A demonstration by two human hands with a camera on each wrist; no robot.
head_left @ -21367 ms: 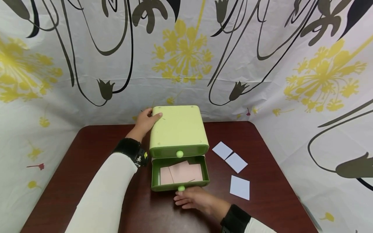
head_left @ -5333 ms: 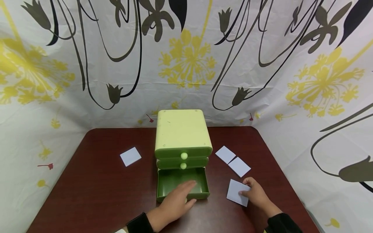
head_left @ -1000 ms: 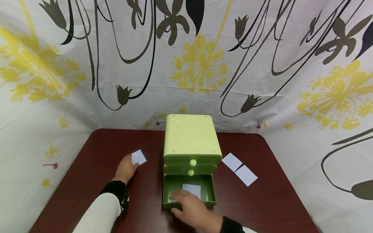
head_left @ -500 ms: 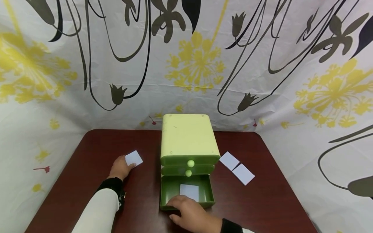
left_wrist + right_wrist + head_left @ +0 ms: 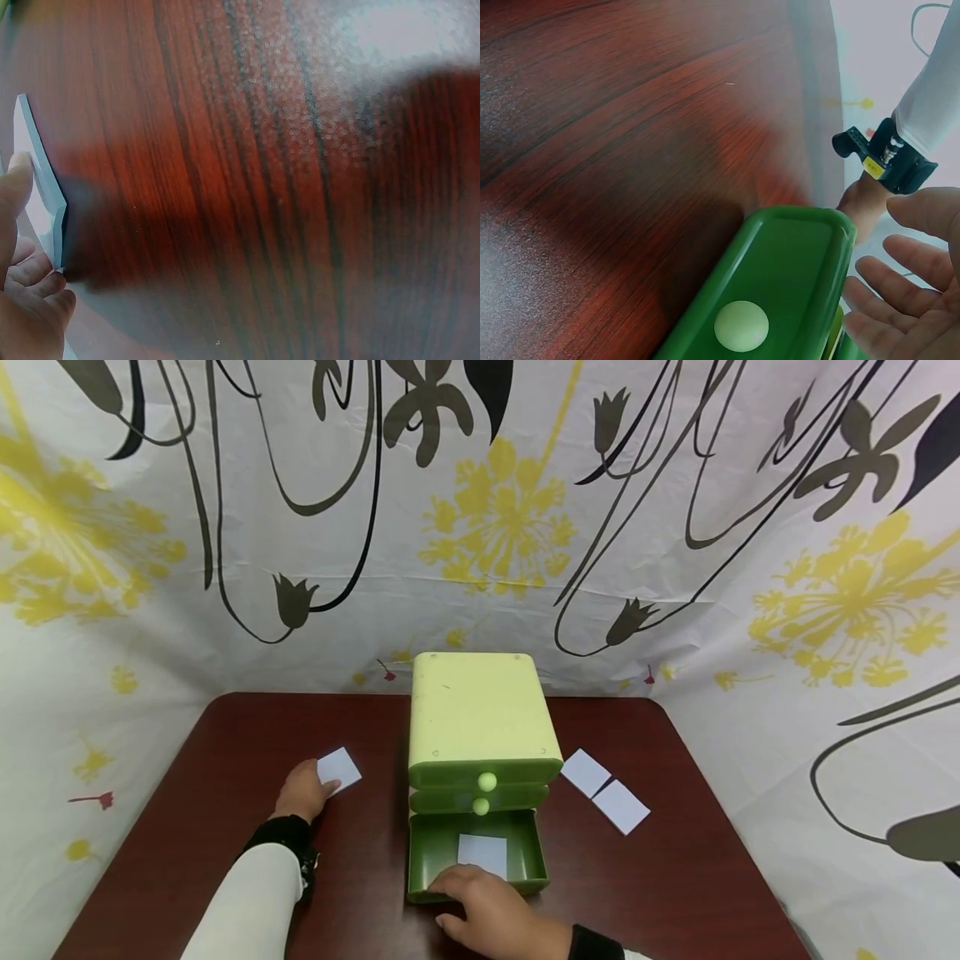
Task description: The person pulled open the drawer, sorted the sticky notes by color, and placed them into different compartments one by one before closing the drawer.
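A light green cabinet point(image 5: 480, 714) with three drawers stands mid-table. Its bottom drawer point(image 5: 420, 860) is pulled out, and one pale lilac paper card point(image 5: 482, 853) lies inside. My right hand point(image 5: 450, 883) rests with straight fingers on the drawer's front rim, beside the round knob point(image 5: 741, 326); its palm point(image 5: 904, 300) is open. Left of the cabinet, my left hand point(image 5: 318, 787) pinches the near corner of another lilac card point(image 5: 339, 768). In the left wrist view the thumb point(image 5: 15, 191) lies on that card point(image 5: 41, 172), whose edge is raised off the table.
Two more lilac cards point(image 5: 586, 772) point(image 5: 621, 806) lie side by side right of the cabinet on the dark red wooden table point(image 5: 675, 877). The upper two drawers are closed. A flower-print cloth point(image 5: 480, 527) walls in the back and both sides.
A card from the right side now lies in the bottom drawer. My left hand left the drawer for the card on the left. Over the last second both hands barely moved.
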